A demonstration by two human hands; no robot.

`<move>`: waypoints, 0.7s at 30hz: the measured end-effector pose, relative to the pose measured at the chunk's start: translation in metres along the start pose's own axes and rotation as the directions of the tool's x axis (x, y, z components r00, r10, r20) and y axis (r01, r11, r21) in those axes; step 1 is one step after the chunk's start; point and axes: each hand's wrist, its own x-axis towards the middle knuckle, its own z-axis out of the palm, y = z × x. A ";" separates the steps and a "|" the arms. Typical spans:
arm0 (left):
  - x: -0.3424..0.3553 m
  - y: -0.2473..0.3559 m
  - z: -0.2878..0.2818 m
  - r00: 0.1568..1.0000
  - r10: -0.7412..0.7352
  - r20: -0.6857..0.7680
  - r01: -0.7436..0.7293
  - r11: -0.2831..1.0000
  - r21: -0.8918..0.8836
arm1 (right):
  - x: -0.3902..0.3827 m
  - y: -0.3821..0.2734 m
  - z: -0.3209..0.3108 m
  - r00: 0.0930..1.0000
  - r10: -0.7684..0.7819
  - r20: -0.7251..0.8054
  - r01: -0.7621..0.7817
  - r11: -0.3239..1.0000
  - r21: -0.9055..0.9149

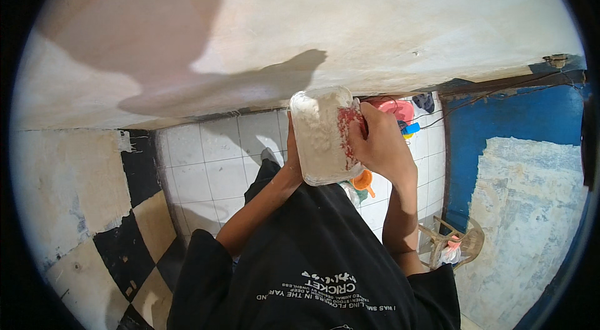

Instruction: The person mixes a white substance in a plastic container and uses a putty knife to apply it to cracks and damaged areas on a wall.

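Note:
A white rectangular tub point(297, 133) is held up in front of my chest, with thick off-white paste point(320, 124) spread inside it. My left hand point(292, 154) grips the tub along its left side; most of those fingers are hidden behind it. My right hand point(386, 142) is closed around a red, paste-smeared tool point(346, 136) that looks like a flat spreader. The tool lies against the paste at the tub's right side, and its working edge cannot be made out. A pale, smooth-coated wall point(387, 11) rises just beyond the tub.
On the white tiled floor point(219, 170) are a pink basin point(400, 107), an orange dipper point(364, 182) and a dark cloth point(425, 102). A chair point(470, 245) stands at right by a patchy blue wall point(469, 142). Cables point(494, 96) run there. A checkered wall point(125, 249) is at left.

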 end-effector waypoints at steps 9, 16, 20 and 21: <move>-0.001 0.009 -0.014 1.000 0.023 0.004 -0.023 1.000 -0.003 | -0.004 -0.034 -0.021 1.000 0.013 -0.017 -0.013 1.000 -0.006; -0.003 0.011 -0.028 0.984 -0.035 0.177 0.051 0.995 -0.087 | -0.009 -0.026 -0.019 0.998 0.020 -0.061 -0.019 1.000 0.025; -0.004 0.024 -0.021 0.987 0.087 -0.134 -0.040 0.946 0.321 | -0.012 -0.019 -0.017 0.986 0.146 -0.076 -0.135 0.982 0.132; -0.007 0.027 -0.018 0.989 0.097 -0.114 -0.050 0.933 0.356 | -0.013 -0.019 -0.017 0.986 0.147 -0.080 -0.135 0.981 0.139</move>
